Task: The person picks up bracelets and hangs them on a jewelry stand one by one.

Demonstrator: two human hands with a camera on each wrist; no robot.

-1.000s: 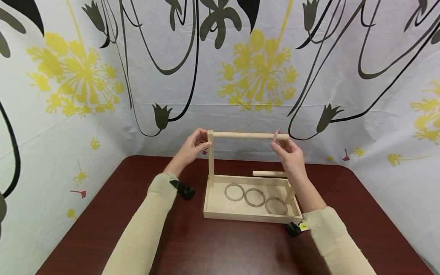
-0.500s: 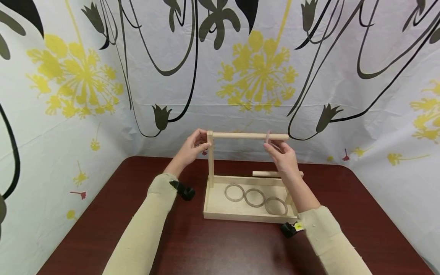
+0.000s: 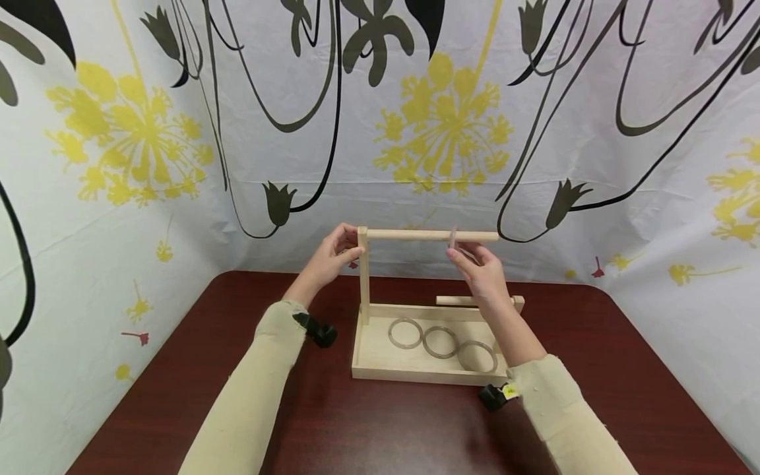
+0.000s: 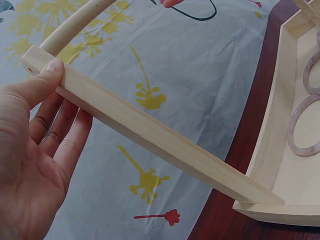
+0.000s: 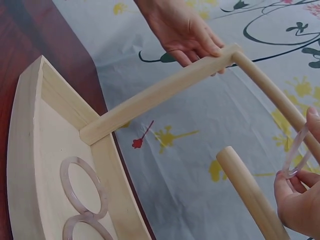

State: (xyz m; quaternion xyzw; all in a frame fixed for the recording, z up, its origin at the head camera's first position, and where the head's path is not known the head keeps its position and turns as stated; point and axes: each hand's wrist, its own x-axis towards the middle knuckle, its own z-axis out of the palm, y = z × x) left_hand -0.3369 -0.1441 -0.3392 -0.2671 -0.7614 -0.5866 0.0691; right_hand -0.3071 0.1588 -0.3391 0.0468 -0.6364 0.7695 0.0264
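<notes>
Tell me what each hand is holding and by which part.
The left hand grips the wooden post near its top end. The right hand pinches a pale ring by its rim, below the upper bar.

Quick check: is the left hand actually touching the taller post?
Touching. The left wrist view shows it: the left hand grips the taller post near its top, thumb lying against the wood with no gap.

the surface (image 3: pixel 356 422) was dark reddish-brown and faintly glossy, with rounded far corners; a pale wooden rack (image 3: pixel 415 376) sat flat on it, toward the far edge.
</notes>
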